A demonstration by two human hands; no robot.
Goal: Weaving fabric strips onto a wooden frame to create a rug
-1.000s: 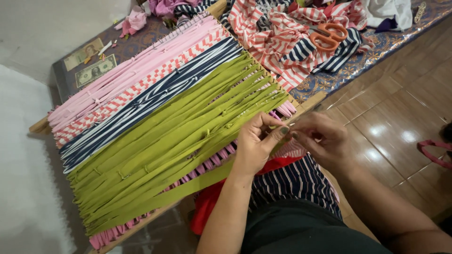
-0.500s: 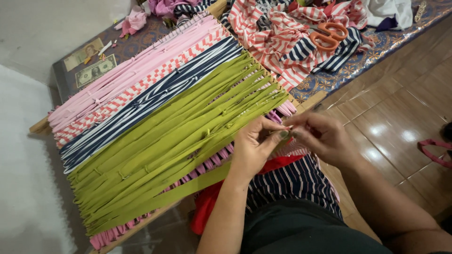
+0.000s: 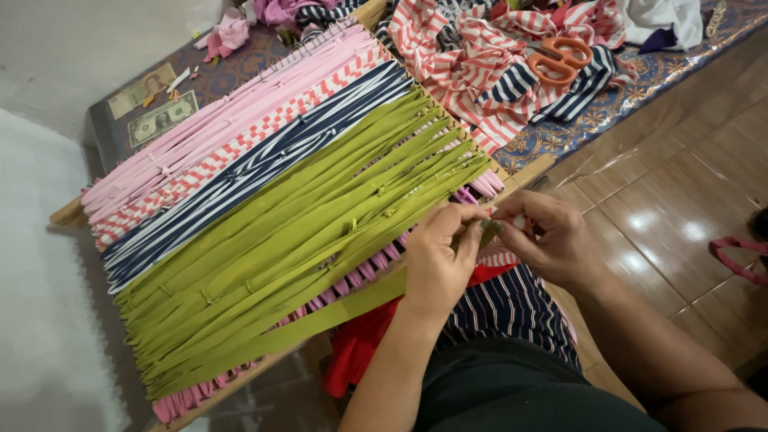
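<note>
I'm mid-weave: my left hand (image 3: 436,260) and right hand (image 3: 552,240) both pinch the green fabric strip (image 3: 336,312) end at the loom (image 3: 64,212) edge; next needs a careful pull across

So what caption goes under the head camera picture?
Both hands, left hand and right hand, pinch a green fabric strip at a wooden loom frame.

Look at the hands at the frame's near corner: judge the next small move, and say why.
Probably draw the loose green fabric strip taut: both the left hand and the right hand pinch its end by the wooden frame, while its length sags below the stretched strips.
</note>
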